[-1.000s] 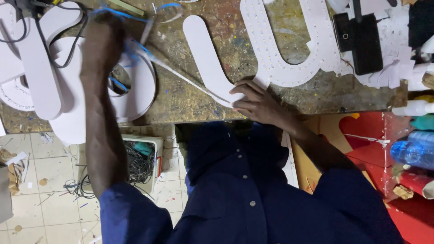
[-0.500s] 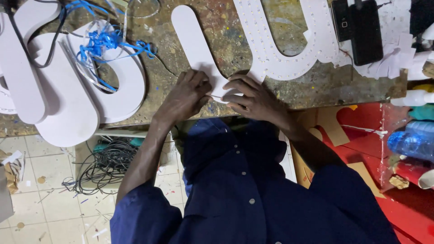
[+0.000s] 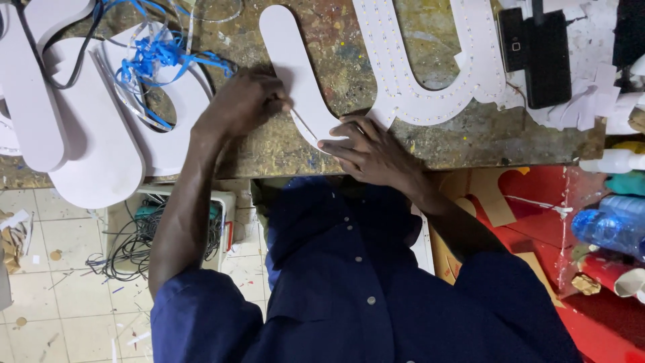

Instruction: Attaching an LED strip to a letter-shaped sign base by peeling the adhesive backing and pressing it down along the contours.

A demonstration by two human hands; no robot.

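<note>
A long white letter-shaped piece lies on the stained workbench. A thin pale strip runs slantwise across its near end. My left hand pinches the strip's upper end beside the piece's left edge. My right hand presses its fingertips on the strip's lower end, against the rounded tip of the piece. My dark blue shirt fills the lower middle.
A white U-shaped letter studded with small LEDs lies to the right, with a black device past it. White cut-outs and tangled blue wire sit at the left. Bottles and red material are at the lower right, and cables lie on the tiled floor.
My left hand left the blue wire heap at the left, came to the white piece beside my right hand, then drew up and left along the strip. My right hand stayed put.
</note>
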